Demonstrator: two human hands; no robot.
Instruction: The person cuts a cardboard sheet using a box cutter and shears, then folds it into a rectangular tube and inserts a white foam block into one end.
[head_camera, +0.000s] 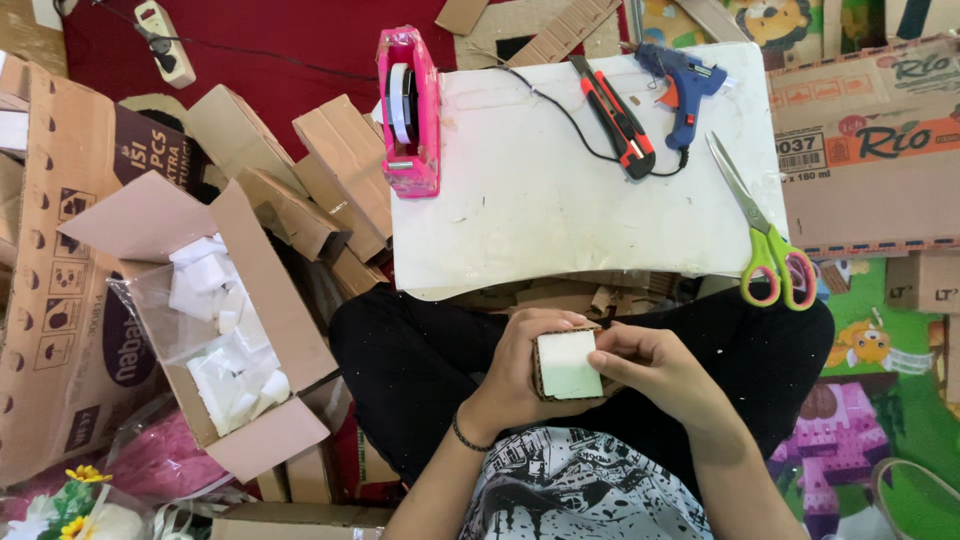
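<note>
Left hand (520, 370) curled round the left side of a small cardboard box (568, 365), pale face up, gripped above the lap. Right hand (655, 368) closed on its right edge, fingers wrapped over. Just beyond, white desk (540, 200) carrying orange utility knife (615, 115), blue glue gun (685, 85) and green-handled scissors (765, 235) at the right rim. Pink tape dispenser (410, 110) at the left rim. Further left, open carton of white pieces (225, 330).
</note>
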